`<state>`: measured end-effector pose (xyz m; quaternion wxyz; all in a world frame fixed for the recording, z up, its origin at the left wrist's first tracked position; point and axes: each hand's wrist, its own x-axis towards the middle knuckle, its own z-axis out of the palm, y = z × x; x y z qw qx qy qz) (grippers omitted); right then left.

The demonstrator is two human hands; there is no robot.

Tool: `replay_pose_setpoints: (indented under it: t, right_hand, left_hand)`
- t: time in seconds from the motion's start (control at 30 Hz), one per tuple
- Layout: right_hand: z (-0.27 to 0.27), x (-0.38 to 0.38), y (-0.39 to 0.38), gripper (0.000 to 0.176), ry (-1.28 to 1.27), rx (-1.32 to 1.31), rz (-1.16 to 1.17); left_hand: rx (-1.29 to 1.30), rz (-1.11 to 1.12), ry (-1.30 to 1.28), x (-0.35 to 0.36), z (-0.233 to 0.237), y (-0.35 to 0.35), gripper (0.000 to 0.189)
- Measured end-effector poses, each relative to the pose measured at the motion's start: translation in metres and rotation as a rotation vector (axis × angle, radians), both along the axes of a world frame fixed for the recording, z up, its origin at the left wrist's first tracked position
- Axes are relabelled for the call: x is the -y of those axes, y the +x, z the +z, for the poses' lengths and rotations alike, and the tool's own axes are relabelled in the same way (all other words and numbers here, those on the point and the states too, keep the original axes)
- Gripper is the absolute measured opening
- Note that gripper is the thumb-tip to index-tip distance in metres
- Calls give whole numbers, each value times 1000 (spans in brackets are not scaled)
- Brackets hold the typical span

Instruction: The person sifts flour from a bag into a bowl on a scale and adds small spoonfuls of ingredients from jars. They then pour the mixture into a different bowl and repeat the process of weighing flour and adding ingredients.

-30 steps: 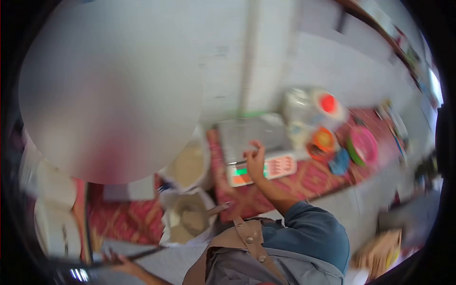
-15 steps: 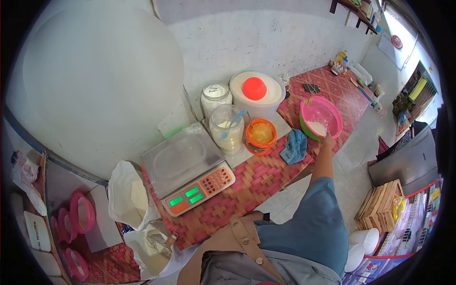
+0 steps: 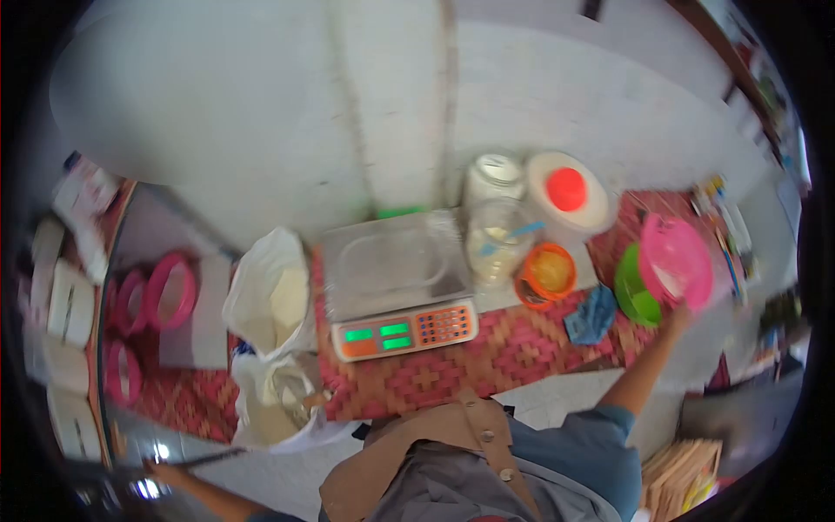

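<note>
My right hand [image 3: 682,317] is closed on the rim of a pink bowl [image 3: 698,252], which is tipped and has white powder in its bottom. Just left of it stands a green bowl [image 3: 633,291], partly overlapped by the pink one. A blue cloth [image 3: 591,315] lies beside the green bowl. Far to the lower left, my left hand [image 3: 163,472] reaches out next to a dark edge near shiny metal; its fingers are smeared by motion.
A digital scale [image 3: 396,287] has its display lit. Right of it are an orange tub [image 3: 548,271], a clear jar [image 3: 500,248] with a blue scoop, a lidded jar [image 3: 496,178] and a white tub [image 3: 584,216] with a red bowl. White sacks [image 3: 252,300] and pink rings [image 3: 171,291] are left.
The view has swung left. The pink bowl has come up out of the green bowl, gripped by my right hand. My left hand has come into view at lower left.
</note>
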<state>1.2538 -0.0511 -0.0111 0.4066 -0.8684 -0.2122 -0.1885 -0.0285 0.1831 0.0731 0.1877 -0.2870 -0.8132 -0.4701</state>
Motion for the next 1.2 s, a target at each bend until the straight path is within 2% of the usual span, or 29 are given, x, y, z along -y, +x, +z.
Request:
replay_pose_setpoints:
  t: [0.03, 0.07, 0.1, 0.13, 0.2, 0.23, 0.27, 0.3, 0.37, 0.43, 0.5, 0.6, 0.67, 0.7, 0.8, 0.83, 0.9, 0.97, 1.03, 1.1, 1.17, 1.2]
  right_hand:
    - [54, -34, -63, 41, 690, -347, 143]
    - [119, -71, -140, 42, 855, -436, 160]
    - [183, -109, -217, 43, 1028, -516, 166]
    - [213, -131, -260, 37, 1052, -502, 162]
    - [235, -161, -310, 32, 1054, -514, 188]
    - [238, -172, -327, 31, 990, -551, 353]
    - [239, -183, -346, 30, 931, -584, 518]
    - [240, -201, -376, 30, 911, -606, 554]
    - [242, -239, -437, 28, 824, -827, 853]
    - [215, -275, -469, 25, 691, -925, 930]
    - [176, -310, -506, 25, 601, -1085, 956]
    - [127, -338, -547, 27, 476, -1252, 1029]
    - [106, -340, -571, 21, 432, -1338, 951]
    - [97, -339, -581, 21, 412, -1347, 968]
    - [85, -325, -613, 26, 591, -1336, 783]
    - [86, -316, -627, 26, 578, -1342, 790]
    - [90, -301, -662, 33, 540, -1607, 754]
    - [92, -288, -730, 38, -92, -1255, 1165]
    - [77, -296, -796, 40, -620, -583, 1587]
    - [44, -314, -852, 27, -780, 263, 1771]
    - [1, -323, -890, 23, -973, 477, 1755]
    - [-27, -326, -898, 23, -975, 477, 1756]
  left_hand:
    - [24, -29, 57, 0, 12, 19, 38]
    - [257, 26, 171, -6, 44, 76, 39]
    - [286, 27, 317, -9, 34, 65, 41]
    - [241, 31, 347, -12, 51, 97, 40]
    - [228, 13, 371, -12, 43, 88, 39]
    - [203, 20, 390, -11, 29, 73, 38]
    - [180, 36, 363, -13, 44, 95, 36]
    - [182, 86, 394, -16, 45, 98, 30]
    - [215, -11, 451, -15, 40, 91, 19]
    - [245, -113, 593, -20, 45, 101, 14]
    - [299, -156, 576, -17, 42, 97, 9]
    - [178, -128, 506, -17, 38, 94, 8]
    - [204, -136, 497, -16, 41, 98, 10]
    - [199, -111, 495, -16, 42, 98, 10]
    - [214, -158, 475, -15, 42, 100, 10]
    - [208, -150, 479, -16, 43, 101, 9]
    - [202, -125, 482, -15, 41, 102, 8]
    - [228, -183, 509, -15, 39, 101, 9]
    - [203, -183, 501, -16, 42, 102, 10]
    - [188, -185, 493, -16, 43, 104, 11]
    - [280, -273, 507, -13, 45, 104, 13]
    - [367, -310, 537, -11, 47, 106, 13]
